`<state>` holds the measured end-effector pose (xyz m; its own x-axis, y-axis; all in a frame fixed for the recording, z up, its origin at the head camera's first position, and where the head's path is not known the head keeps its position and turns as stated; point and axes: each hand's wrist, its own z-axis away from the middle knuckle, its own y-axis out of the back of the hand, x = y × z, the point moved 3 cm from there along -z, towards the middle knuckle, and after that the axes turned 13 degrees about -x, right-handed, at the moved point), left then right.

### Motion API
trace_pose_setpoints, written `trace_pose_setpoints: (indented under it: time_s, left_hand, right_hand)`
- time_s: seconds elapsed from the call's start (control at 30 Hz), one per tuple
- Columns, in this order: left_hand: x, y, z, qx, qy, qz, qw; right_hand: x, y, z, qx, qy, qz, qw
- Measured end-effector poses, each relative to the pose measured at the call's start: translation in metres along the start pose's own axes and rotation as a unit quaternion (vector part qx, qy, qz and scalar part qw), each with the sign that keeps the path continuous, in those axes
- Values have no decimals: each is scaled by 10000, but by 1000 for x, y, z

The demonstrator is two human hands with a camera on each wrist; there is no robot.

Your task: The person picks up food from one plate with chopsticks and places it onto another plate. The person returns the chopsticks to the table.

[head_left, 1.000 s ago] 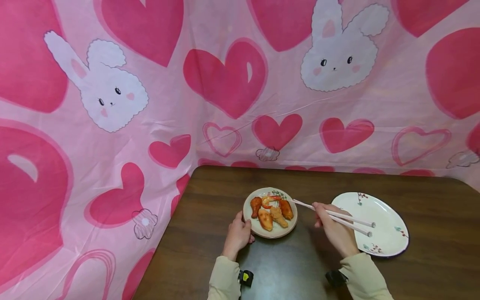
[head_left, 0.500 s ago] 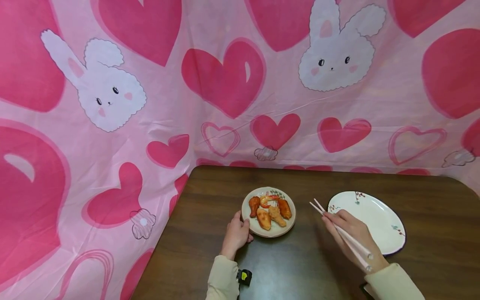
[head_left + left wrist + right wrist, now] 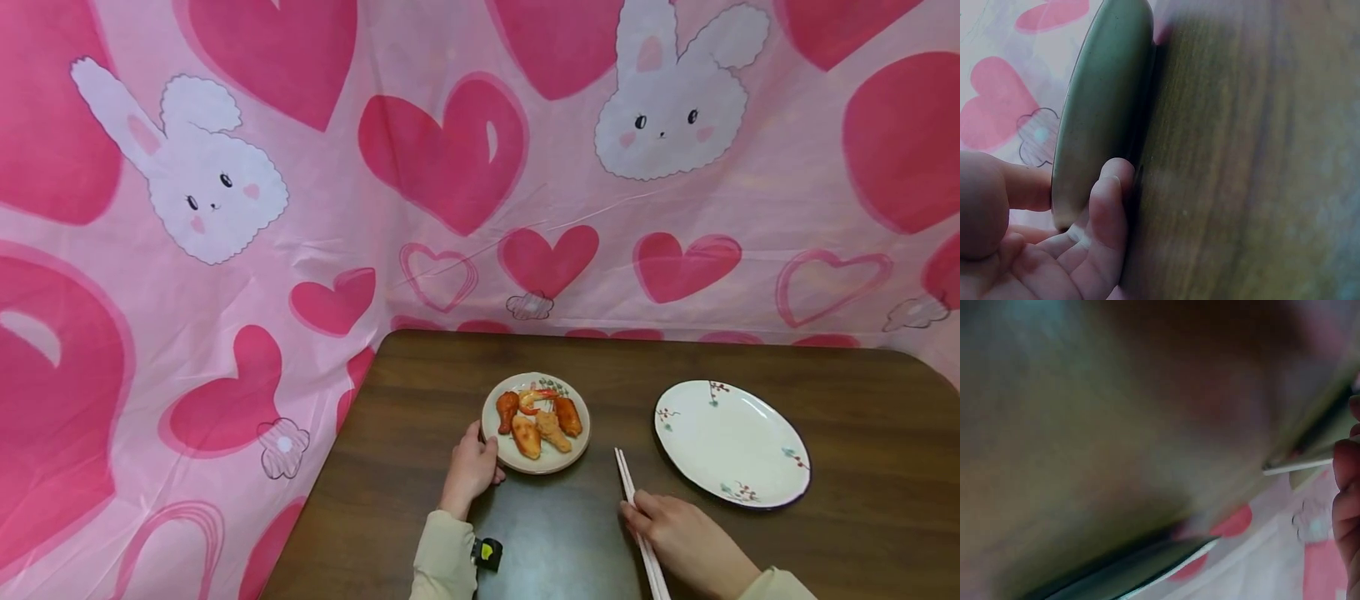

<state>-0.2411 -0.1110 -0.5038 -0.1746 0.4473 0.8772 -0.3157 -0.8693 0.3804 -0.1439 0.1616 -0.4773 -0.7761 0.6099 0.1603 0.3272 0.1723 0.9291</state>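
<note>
My left hand (image 3: 471, 468) grips the near-left rim of a small round plate (image 3: 538, 466), thumb on top and fingers beneath, as the left wrist view shows. Food pieces lie on it: a red-brown drumstick (image 3: 507, 411), a shrimp (image 3: 532, 400), a brown chicken wing (image 3: 567, 416), a golden oval piece (image 3: 527, 437) and a pale fried drumstick (image 3: 553, 431). My right hand (image 3: 686, 533) holds a pair of pale pink chopsticks (image 3: 626, 477), tips close together and pointing away, nothing between them. In the right wrist view only its fingertips (image 3: 1347, 487) and a chopstick end show; much is blurred.
Right of the small plate lies a larger oval white plate (image 3: 735, 442) with a dark rim and berry sprigs. Both plates are on a dark wooden table (image 3: 435, 375). Behind and left hangs a pink cloth (image 3: 322, 192) with hearts and rabbits.
My right hand has drawn the chopsticks away from the food, toward the table's near side, and their tips have come together. My left hand stays at the small plate.
</note>
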Motion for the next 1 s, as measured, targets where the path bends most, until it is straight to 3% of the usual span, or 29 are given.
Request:
trace_pose_setpoints:
  time_s: [0.23, 0.47, 0.67, 0.8, 1.0]
  left_hand:
    - [-2, 2, 2, 3, -4, -22, 10000]
    - [-2, 1, 4, -21, 10, -47, 10000]
    - [-2, 1, 4, -60, 24, -24, 10000]
    - [-2, 2, 2, -28, 4, -37, 10000]
    - [-6, 4, -3, 26, -48, -100, 9999]
  right_hand:
    - [-16, -13, -1, -525, 675, 498, 9951]
    - [-22, -12, -7, -960, 1040, 974, 9851]
    - [-24, -12, -6, -1163, 1048, 1041, 9822]
    - [-25, -13, -3, -978, 930, 1008, 9857]
    - [-20, -15, 4, -1280, 734, 529, 9876]
